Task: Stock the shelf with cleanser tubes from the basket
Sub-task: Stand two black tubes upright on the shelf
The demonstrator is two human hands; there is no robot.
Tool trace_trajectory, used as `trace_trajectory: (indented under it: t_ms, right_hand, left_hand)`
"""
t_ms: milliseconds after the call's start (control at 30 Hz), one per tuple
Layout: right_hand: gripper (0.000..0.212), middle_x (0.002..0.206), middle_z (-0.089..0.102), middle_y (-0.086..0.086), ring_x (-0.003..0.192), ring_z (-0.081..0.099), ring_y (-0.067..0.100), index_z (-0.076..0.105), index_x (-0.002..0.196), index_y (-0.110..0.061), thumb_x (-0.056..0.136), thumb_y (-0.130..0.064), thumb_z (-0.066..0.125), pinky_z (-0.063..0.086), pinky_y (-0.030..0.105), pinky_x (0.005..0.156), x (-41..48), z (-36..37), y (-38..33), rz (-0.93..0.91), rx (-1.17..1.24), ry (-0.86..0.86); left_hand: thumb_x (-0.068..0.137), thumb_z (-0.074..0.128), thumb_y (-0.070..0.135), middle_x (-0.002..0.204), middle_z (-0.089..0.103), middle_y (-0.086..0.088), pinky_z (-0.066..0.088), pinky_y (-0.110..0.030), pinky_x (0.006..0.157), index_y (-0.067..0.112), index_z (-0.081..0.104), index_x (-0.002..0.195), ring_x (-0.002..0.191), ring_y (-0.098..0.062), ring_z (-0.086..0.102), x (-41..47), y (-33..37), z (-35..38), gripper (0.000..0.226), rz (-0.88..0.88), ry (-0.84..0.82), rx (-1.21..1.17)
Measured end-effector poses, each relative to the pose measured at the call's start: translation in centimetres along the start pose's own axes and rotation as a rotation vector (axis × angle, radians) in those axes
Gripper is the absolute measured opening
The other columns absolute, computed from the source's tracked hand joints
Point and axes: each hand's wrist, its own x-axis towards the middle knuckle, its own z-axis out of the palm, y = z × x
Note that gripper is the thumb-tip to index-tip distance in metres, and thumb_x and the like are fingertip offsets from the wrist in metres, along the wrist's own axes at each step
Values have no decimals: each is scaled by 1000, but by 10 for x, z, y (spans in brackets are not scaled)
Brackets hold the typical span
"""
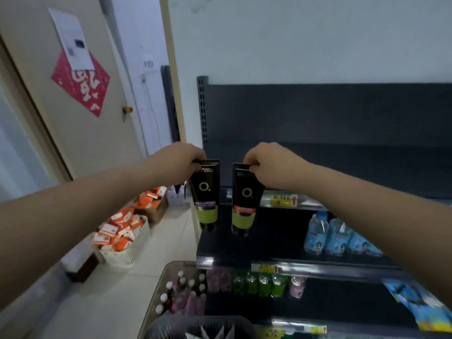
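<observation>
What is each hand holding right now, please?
Left hand pinches the purple-banded cleanser tube by its top.
Right hand pinches the red-banded cleanser tube by its top.

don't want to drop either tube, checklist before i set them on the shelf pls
1. Left hand pinches left tube by its crimped end: ok.
2. Right hand pinches right tube likewise: ok.
3. Both hang apart, not touching: ok.
4. Bare room on top shelf: ok.
5. Both lifted clear of its front edge: cannot tell.
6. More stock in basket: cannot tell.
</observation>
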Motion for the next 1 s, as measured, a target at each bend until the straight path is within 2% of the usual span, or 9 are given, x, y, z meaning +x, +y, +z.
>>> trace_trajectory:
  t_ms: [100, 200, 367, 567, 700, 1000]
  right_hand:
    - [29, 101, 67, 6, 90, 63, 24, 69, 99, -15, 89, -2, 44, 52, 31, 70, 9, -37, 11, -1, -12, 54]
    - [29, 97, 64, 3, 88, 59, 19, 70, 99, -15, 88, -2, 46, 44, 22, 61, 23, -67, 23, 3, -38, 101]
    - [29, 94, 68, 6, 90, 61, 22, 71, 95, -10, 85, 1, 46, 46, 28, 69, 60, -93, 51, 37, -40, 137]
    - [28, 97, 67, 7, 90, 61, 23, 68, 91, -13, 86, 1, 45, 45, 29, 69, 116, -93, 96, 81, -49, 137]
    - [28, 101, 65, 7, 92, 59, 25, 68, 96, -13, 88, 0, 44, 42, 28, 70, 150, -85, 117, 93, -60, 144]
    - [28, 108, 64, 9, 99, 60, 27, 67, 104, -11, 90, -1, 44, 46, 31, 73, 201, -73, 145, 107, -64, 120]
  left_hand:
    - [95, 49, 12, 82, 52, 2, 34, -27, 70, 9, 61, 99, 83, -18, 48, 28, 7, -27, 13, 39, 23, 37]
    - [95, 48, 12, 75, 48, 4, 32, -27, 69, 10, 58, 92, 81, -19, 48, 59, 13, -44, 10, 69, 59, 60]
    - [95, 47, 11, 83, 52, -3, 33, -27, 68, 8, 58, 94, 81, -21, 48, 113, 14, -54, 11, 77, 77, 87]
    - [95, 47, 11, 84, 54, -2, 38, -30, 71, 12, 56, 90, 83, -23, 51, 178, 3, -49, 11, 70, 73, 69]
    - [95, 48, 12, 90, 57, -4, 39, -30, 73, 7, 61, 102, 84, -21, 51, 213, -6, -41, 15, 50, 64, 48]
    - [96, 49, 12, 104, 61, -9, 38, -30, 76, 7, 61, 111, 93, -22, 51, 267, -9, -16, 21, 28, 55, 23]
